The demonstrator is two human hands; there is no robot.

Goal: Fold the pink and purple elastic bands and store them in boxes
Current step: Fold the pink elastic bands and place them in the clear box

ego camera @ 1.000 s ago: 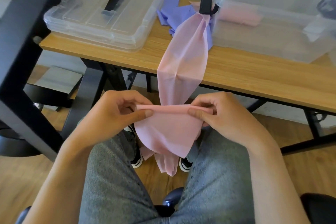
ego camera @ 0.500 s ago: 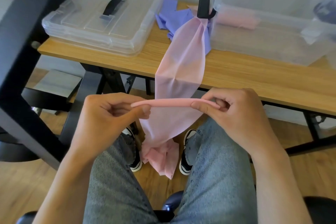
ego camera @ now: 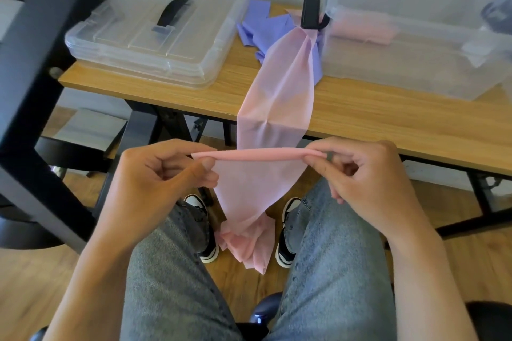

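While the person sat with both knees apart, the left hand (ego camera: 166,174) and the right hand (ego camera: 365,177) were raised level in front of the lap, palms turned inward toward each other. Each hand pinched one end of a rolled edge of the pink elastic band (ego camera: 277,102), thumb and forefinger clamped on it, the other fingers curled beneath. The rolled edge ran taut and nearly straight between the two hands. From that edge the band rose in a flat, sheer strip over the rim of the wooden table (ego camera: 388,124) to a black clip (ego camera: 311,8) standing at the corner of an open clear box (ego camera: 415,63). Below the hands the band narrowed and dropped between the legs, its loose end bunched on the floor between the shoes (ego camera: 288,232). Purple elastic bands (ego camera: 263,28) lay crumpled on the table, partly under the pink strip, between the open box and a closed clear box (ego camera: 149,33) with a black handle. Something pink showed blurred inside the open box.
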